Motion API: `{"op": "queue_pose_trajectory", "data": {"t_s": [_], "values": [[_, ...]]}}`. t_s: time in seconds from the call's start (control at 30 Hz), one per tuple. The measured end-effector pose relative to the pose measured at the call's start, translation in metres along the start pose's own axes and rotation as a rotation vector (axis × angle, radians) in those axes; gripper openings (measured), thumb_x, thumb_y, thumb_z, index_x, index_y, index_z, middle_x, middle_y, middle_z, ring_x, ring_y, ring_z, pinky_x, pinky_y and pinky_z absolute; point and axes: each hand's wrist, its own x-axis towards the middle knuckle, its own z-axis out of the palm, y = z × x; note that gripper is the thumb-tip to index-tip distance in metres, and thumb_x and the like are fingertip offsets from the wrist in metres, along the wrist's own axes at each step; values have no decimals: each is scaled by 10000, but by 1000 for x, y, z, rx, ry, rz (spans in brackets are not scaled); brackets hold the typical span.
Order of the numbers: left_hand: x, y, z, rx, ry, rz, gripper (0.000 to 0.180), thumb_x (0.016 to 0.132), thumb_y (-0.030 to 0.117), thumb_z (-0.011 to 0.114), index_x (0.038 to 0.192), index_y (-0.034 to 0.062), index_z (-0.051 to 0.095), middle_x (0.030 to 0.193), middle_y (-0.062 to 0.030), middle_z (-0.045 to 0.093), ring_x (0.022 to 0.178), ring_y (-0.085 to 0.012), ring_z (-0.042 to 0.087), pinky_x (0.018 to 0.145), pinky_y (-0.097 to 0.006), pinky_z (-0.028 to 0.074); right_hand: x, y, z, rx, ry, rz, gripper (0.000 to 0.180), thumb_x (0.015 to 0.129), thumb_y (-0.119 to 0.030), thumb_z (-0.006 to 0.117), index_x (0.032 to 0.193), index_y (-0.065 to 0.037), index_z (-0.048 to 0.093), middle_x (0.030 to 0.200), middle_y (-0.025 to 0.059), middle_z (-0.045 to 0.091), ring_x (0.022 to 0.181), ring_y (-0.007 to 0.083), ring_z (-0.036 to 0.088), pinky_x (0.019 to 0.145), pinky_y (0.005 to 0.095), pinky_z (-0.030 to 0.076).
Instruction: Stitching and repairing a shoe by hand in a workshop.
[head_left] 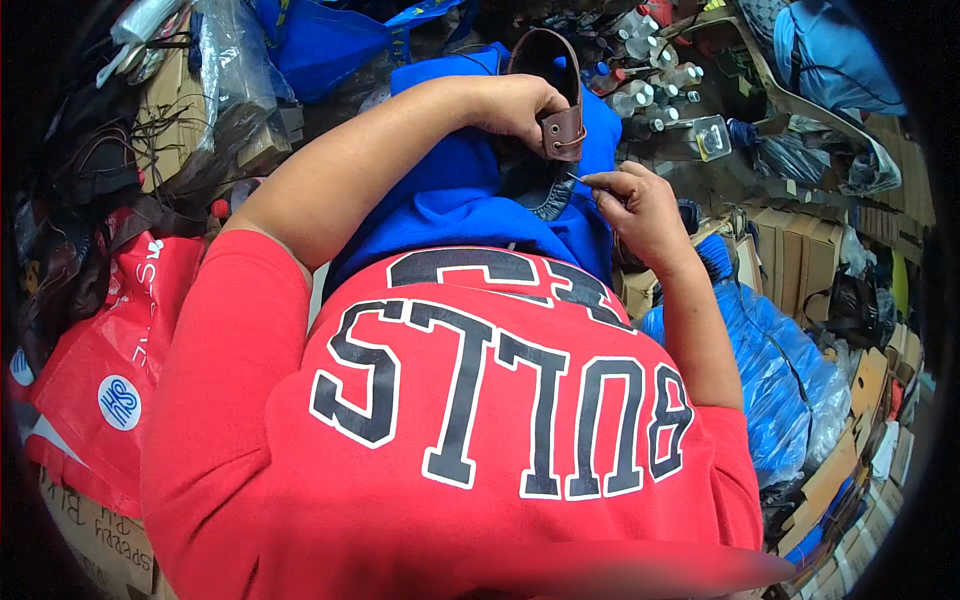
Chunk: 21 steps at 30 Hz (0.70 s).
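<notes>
A brown leather shoe (565,135) with metal eyelets lies over the blue cloth (440,130) on my lap. My left hand (522,106) grips its upper, with the fingers partly hidden behind the leather. A thin orange-brown strand shows by the eyelets. Close to the shoe's lower right edge, my right hand (638,208) has thumb and fingers pinched on a thin needle-like tool (577,179). The tool's tip points left, at a dark gathered edge (555,200); whether it touches cannot be made out.
Several small bottles (650,90) stand beyond the shoe on the right, near a clear square container (712,138). A blue plastic bundle (765,370) and cardboard boxes (800,240) lie to my right. On my left are a red bag (110,350) and clear plastic wrap (235,60).
</notes>
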Motion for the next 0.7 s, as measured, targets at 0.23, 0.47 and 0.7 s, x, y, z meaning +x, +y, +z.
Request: {"op": "queue_pose_trajectory", "data": {"t_s": [0.23, 0.47, 0.7], "values": [[8, 7, 12, 7, 125, -7, 240, 716, 144, 729, 909, 18, 664, 870, -76, 651, 840, -149, 598, 768, -280, 456, -3, -8, -5, -16, -6, 64, 181, 753, -98, 617, 905, -66, 709, 737, 140, 575, 722, 297, 581, 677, 379, 472], [17, 8, 12, -22, 83, -53, 210, 721, 117, 721, 899, 22, 667, 816, -15, 674, 764, -86, 585, 719, -261, 460, -5, -13, -5, -87, 51, 46, 222, 764, -51, 604, 971, -45, 685, 744, 136, 552, 668, 262, 575, 633, 335, 450], [13, 3, 8, -74, 30, -11, 266, 712, 97, 740, 955, 24, 659, 862, -29, 683, 804, -91, 601, 748, -256, 473, 3, -4, 1, -20, 20, 38, 214, 750, -85, 617, 947, -73, 699, 757, 145, 571, 729, 303, 588, 684, 375, 475]]}}
